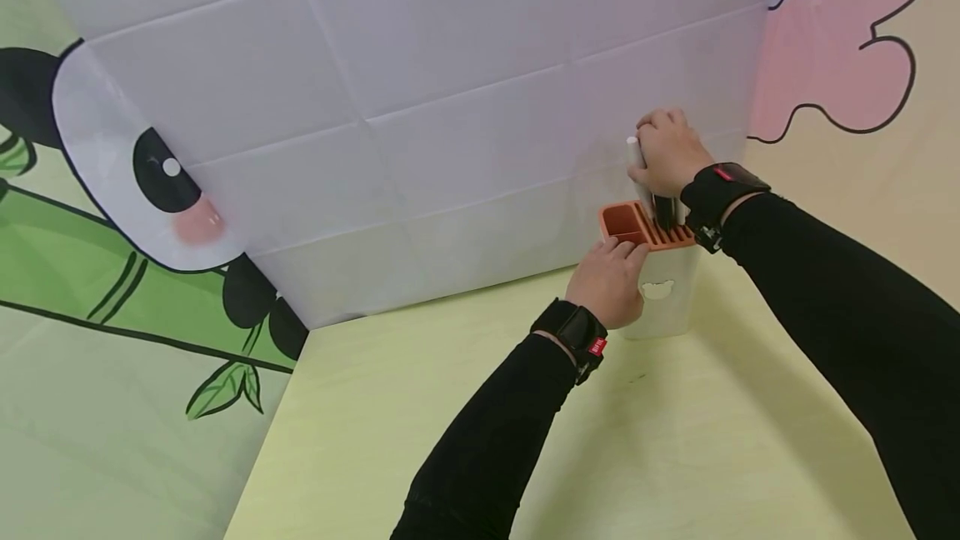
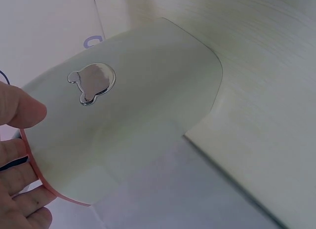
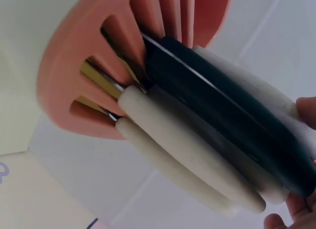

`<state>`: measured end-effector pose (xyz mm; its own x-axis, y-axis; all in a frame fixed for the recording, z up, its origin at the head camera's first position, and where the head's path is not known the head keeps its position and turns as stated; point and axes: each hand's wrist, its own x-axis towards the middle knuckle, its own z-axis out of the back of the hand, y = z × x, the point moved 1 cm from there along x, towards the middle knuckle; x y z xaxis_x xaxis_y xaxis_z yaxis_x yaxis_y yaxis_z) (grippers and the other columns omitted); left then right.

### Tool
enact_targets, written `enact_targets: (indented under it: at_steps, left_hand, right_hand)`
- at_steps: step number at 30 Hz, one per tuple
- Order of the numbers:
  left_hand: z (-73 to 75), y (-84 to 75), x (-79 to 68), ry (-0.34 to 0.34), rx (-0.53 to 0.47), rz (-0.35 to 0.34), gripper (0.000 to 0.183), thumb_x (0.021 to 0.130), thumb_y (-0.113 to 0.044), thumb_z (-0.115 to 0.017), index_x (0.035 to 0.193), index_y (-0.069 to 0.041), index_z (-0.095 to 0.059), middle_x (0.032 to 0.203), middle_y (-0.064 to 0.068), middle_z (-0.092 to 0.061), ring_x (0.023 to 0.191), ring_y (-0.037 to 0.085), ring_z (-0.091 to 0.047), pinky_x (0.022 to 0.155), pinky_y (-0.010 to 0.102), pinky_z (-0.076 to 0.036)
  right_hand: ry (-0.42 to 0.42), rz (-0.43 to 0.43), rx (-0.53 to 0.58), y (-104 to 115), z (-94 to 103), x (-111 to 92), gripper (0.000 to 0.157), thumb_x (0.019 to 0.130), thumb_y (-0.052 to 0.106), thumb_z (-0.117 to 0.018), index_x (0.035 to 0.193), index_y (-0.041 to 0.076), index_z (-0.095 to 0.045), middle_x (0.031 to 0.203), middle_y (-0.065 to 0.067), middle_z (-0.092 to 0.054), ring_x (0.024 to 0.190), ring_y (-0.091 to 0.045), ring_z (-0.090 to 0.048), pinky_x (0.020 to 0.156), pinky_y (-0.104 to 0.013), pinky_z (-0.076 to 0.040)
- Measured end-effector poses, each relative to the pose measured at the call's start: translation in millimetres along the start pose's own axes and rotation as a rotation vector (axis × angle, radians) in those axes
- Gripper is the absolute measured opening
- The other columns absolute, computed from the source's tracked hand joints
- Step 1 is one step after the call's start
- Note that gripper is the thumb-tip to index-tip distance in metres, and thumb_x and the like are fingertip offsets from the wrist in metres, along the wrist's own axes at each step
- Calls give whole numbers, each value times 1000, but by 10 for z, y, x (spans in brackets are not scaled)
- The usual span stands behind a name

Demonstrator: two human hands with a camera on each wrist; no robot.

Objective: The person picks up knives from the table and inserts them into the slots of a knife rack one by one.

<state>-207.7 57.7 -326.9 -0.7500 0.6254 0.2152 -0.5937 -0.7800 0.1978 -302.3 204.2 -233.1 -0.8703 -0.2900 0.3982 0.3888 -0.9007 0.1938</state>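
Note:
A white knife block (image 1: 663,311) with an orange slotted top (image 3: 64,91) stands upright on the table, a bear-shaped cut-out (image 2: 95,81) in its front. My left hand (image 1: 610,280) grips its upper left edge, thumb on the front and fingers hooked over the rim. Above the slots, my right hand (image 1: 670,152) holds a white-handled knife (image 1: 636,157); its blade is hidden in the block. In the right wrist view, a dark-handled knife (image 3: 212,100) sits beside that white handle, and other pale handles (image 3: 187,150) stick out of neighbouring slots.
A pale yellow table (image 1: 420,407) supports the block. Close behind it rises a white cloth backdrop (image 1: 465,107) with fold lines. Cartoon prints, a panda (image 1: 165,182) at left and a pink figure (image 1: 840,48) at right, cover the fabric around.

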Motion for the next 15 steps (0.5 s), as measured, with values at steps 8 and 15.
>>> enact_targets:
  at_steps: [8, 15]
  left_hand:
    - [-8, 3, -6, -14, 7, -5, 55, 91, -24, -55, 144, -15, -44, 134, -1, -54, 129, 17, -45, 113, 30, -27]
    - [-17, 2, -14, -24, 4, -14, 55, 91, -24, -55, 144, -15, -43, 134, 0, -54, 129, 18, -45, 113, 31, -26]
  right_hand:
    - [14, -12, -16, 25, -8, -35, 50, 91, 16, -62, 124, -17, -46, 142, -29, -30, 130, -47, -23, 105, -61, -29]
    - [6, -16, -41, -17, -31, -55, 52, 91, 13, -62, 131, -13, -42, 145, -29, -27, 134, -47, -20, 107, -61, -26]
